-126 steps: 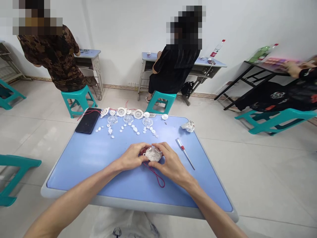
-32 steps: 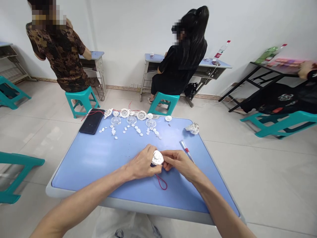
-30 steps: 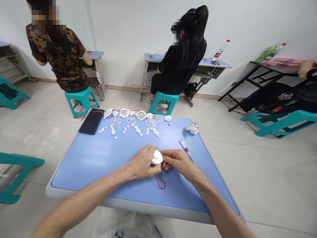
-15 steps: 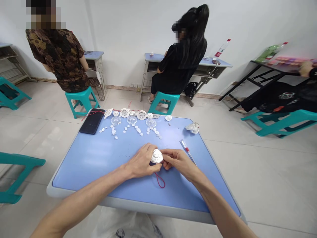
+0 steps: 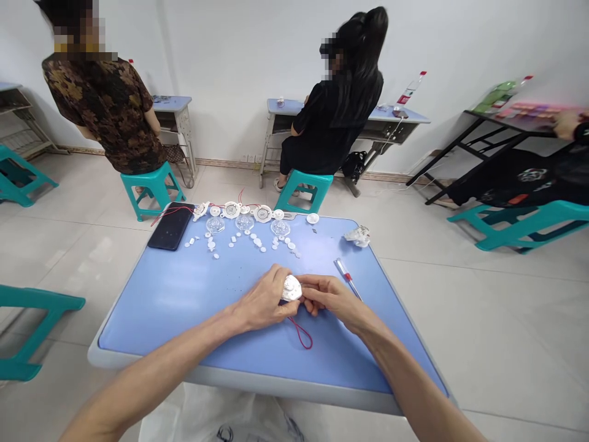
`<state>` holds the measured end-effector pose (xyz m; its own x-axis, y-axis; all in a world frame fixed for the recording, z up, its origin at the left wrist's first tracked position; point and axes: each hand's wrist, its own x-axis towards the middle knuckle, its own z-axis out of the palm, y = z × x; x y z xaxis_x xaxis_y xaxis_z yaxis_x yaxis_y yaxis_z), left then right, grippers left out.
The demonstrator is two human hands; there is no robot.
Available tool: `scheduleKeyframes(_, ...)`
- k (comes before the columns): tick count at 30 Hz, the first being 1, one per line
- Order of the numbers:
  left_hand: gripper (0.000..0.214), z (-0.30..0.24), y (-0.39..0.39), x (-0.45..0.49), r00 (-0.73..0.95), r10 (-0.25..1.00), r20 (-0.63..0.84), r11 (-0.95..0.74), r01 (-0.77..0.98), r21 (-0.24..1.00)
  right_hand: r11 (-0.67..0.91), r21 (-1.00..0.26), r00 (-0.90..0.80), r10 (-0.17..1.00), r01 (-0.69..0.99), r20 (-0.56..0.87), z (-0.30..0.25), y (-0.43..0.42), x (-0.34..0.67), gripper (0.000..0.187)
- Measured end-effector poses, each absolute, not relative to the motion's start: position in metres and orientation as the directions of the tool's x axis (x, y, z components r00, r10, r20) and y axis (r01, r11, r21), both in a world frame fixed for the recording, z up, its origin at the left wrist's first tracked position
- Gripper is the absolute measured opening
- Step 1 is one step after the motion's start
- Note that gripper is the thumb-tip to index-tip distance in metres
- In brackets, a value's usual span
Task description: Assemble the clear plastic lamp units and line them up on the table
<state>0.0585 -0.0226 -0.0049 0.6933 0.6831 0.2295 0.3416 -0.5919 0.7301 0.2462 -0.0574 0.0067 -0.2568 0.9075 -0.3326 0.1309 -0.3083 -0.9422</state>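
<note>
Over the middle of the blue, grey-edged desk (image 5: 184,319), my left fingers (image 5: 278,275) are curled around a white, rounded plastic casing (image 5: 291,289), while my right fingers (image 5: 318,284) are bunched close together at its three-o'clock edge, though I cannot tell whether they grip anything. From the casing, a thin red cord loop (image 5: 306,348) lies at five o'clock and a black rectangular phone (image 5: 169,232) at ten.

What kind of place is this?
Maybe a classroom or small workroom: people sit on teal stools by desks, and small white parts lie on this blue table.
</note>
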Motion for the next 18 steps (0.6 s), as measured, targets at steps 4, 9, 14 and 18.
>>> scheduleKeyframes(4,0.026,-0.0053,-0.0226,0.0599,0.688,0.688,0.231,-0.603,0.365,0.709,-0.326,-0.938,-0.213,0.914,0.118,-0.344,0.0094,-0.0578,0.2412,0.04)
scheduleKeyframes(9,0.032,-0.005,-0.0211,0.0579,0.704,0.678,0.214,-0.588,0.343,0.732,-0.342,-0.933,-0.197,0.913,0.11,-0.358,0.0121,-0.0582,0.2417,0.036)
scheduleKeyframes(14,0.038,-0.0056,-0.0187,0.0545,0.711,0.669,0.215,-0.58,0.319,0.749,-0.346,-0.933,-0.198,0.912,0.1,-0.359,0.0094,-0.0586,0.2442,0.04)
scheduleKeyframes(18,0.055,-0.0045,-0.0175,0.0516,0.732,0.655,0.191,-0.569,0.31,0.761,-0.335,-0.937,-0.194,0.917,0.097,-0.348,0.0101,-0.0595,0.2442,0.047)
